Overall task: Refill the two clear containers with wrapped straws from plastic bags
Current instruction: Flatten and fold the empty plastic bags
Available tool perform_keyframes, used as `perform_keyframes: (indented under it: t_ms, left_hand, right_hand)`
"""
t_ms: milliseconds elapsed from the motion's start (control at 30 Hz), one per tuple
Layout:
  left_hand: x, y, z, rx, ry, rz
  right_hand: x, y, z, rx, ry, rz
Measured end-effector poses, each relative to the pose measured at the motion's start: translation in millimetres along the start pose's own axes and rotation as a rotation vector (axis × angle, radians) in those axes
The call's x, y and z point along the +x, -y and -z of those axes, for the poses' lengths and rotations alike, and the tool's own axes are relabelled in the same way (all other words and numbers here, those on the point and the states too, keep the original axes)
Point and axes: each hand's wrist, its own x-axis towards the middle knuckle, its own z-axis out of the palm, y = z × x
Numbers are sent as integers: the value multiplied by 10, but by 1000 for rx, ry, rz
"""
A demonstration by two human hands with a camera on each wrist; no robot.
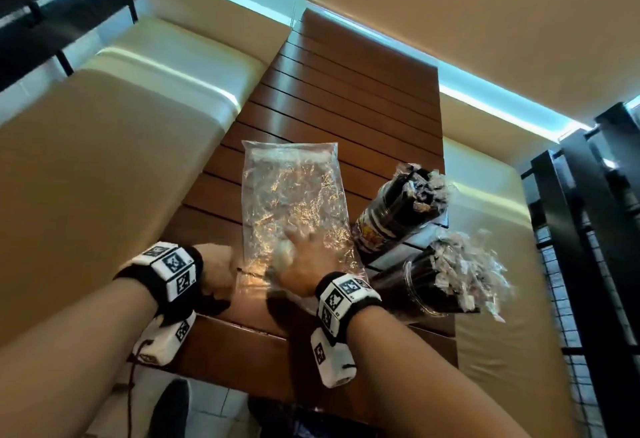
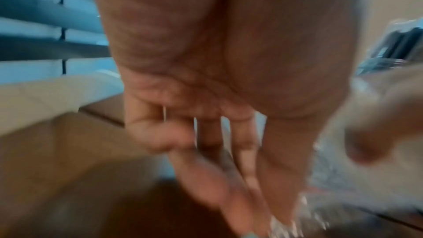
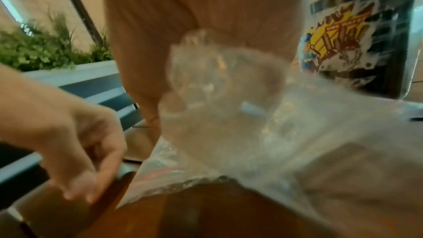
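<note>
A crinkled clear plastic bag (image 1: pixel 294 202) lies flat on the slatted wooden table (image 1: pixel 346 98). My right hand (image 1: pixel 301 254) reaches in at the bag's near end. It grips a crumpled wad of clear plastic (image 3: pixel 224 79) against the palm. Beside the bag's near left corner is my left hand (image 1: pixel 218 275), its fingers (image 3: pixel 87 151) loosely curled and holding nothing. Their tips come down at the plastic's edge (image 2: pixel 281 223). To the right stand two clear containers, one with a label (image 1: pixel 388 223) and one nearer (image 1: pixel 433 285), both packed with black wrapped straws.
Beige padded bench seats (image 1: pixel 121 160) flank the table on both sides. A dark metal railing (image 1: pixel 595 229) runs along the far right. Green plants (image 3: pixel 45 52) grow behind the left bench. The labelled container (image 3: pixel 357 42) stands close against the bag's right side.
</note>
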Motion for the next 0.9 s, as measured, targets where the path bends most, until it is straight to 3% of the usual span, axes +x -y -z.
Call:
perform_keyframes:
  t_ms: [33, 67, 133, 200, 367, 500, 633, 900]
  left_hand:
    - [-39, 21, 63, 5, -20, 3]
    - [-42, 59, 120, -32, -122, 13]
    - [-28, 125, 249, -153, -442, 22]
    - [29, 160, 307, -301, -649, 23]
    - [370, 323, 315, -335, -822, 106]
    - [488, 435, 396, -385, -607, 156]
    - [384, 334, 525, -58, -487, 138]
    - [-162, -202, 1033, -504, -333, -252]
  right_hand:
    - [-21, -25, -45, -93, 68, 4]
    - [-33, -49, -113, -174, 104, 17]
    - [-86, -46, -194, -316, 102, 94]
    - [-141, -25, -216, -443, 114, 211]
    - [-253, -35, -131, -595, 207, 403]
    - [-269, -103, -165, -601, 206, 442]
    - [-250, -140, -173, -589, 202, 435]
    - [-293, -57, -134, -583, 147, 483]
